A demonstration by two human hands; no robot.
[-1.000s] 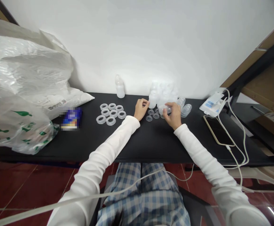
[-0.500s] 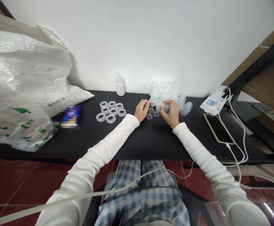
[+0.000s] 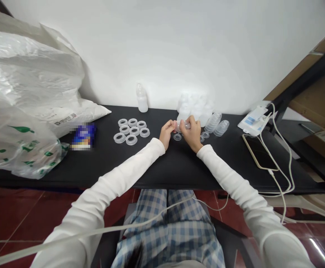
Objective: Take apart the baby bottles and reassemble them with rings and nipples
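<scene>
My right hand (image 3: 191,133) is closed round a clear, dome-like bottle cap (image 3: 184,125), held on its side above the table. At the cap's left end, the fingers of my left hand (image 3: 168,131) are pinched together; what they hold is hidden. Below the hands lies a flat clear disc (image 3: 177,137), and more such discs (image 3: 205,134) lie just right of my right hand. Behind the hands stands a cluster of white bottles (image 3: 196,108). Two nested stacks of clear caps, one a taller stack (image 3: 213,122) and one a shorter stack (image 3: 221,128), lean to the right.
Several translucent collar rings (image 3: 134,131) lie to the left. A capped baby bottle (image 3: 142,99) stands by the wall. Farther left are a blue packet (image 3: 84,136) and large plastic bags (image 3: 34,74). On the right lie a phone (image 3: 259,152), white cables (image 3: 289,160) and a power strip (image 3: 253,121).
My right hand has moved left with the cap, to meet my left hand. Discs to its right now show, and the stacked caps are less covered.
</scene>
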